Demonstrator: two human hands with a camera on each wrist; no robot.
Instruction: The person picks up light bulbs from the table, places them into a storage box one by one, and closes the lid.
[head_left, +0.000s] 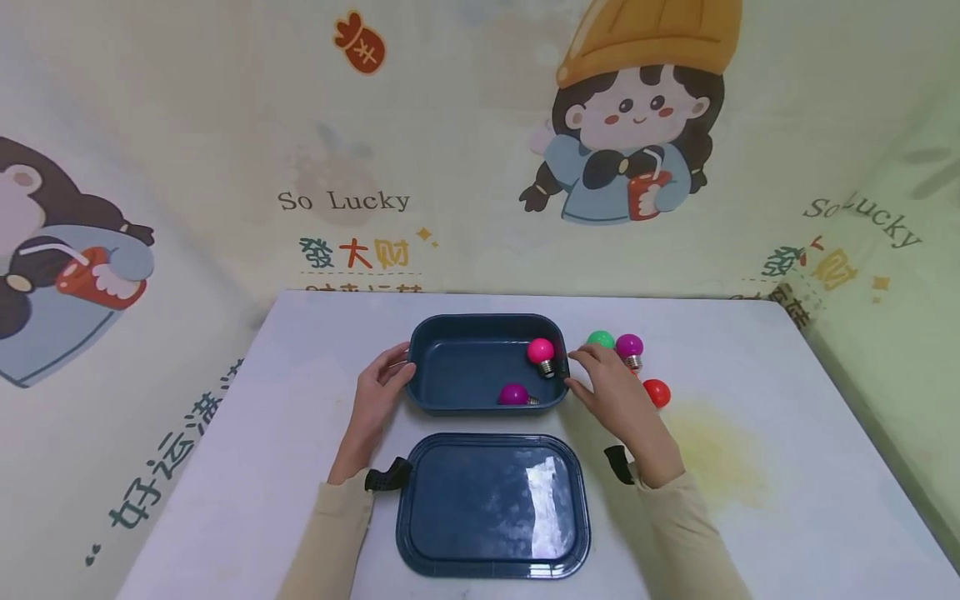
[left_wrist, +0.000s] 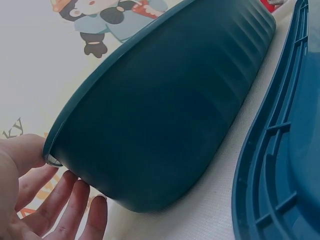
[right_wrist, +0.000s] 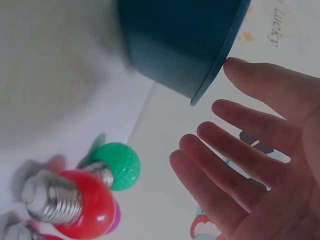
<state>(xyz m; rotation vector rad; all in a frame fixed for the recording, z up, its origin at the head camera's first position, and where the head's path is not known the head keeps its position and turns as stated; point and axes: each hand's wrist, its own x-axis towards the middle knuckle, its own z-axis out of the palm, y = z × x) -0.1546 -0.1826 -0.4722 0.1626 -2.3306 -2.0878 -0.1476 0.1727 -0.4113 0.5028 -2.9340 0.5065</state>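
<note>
A dark blue rectangular box (head_left: 457,367) stands between my two hands. Inside it, toward the right end, lie a pink bulb (head_left: 541,350) and a purple bulb (head_left: 514,394). My left hand (head_left: 377,400) is at the box's left end; in the left wrist view its thumb meets the rim and its loosely bent fingers (left_wrist: 70,200) touch the outer wall below. At the right end, my right hand (head_left: 617,398) touches the rim with its thumb tip. Its other fingers (right_wrist: 240,155) are spread apart, with nothing held in them.
A dark blue lid (head_left: 493,508) lies in front of the box. Beyond my right hand are a green bulb (head_left: 600,337), another purple bulb (head_left: 629,345) and a red bulb (head_left: 657,392). The white table (head_left: 780,433) meets a printed cloth backdrop (head_left: 480,242) at its far edge.
</note>
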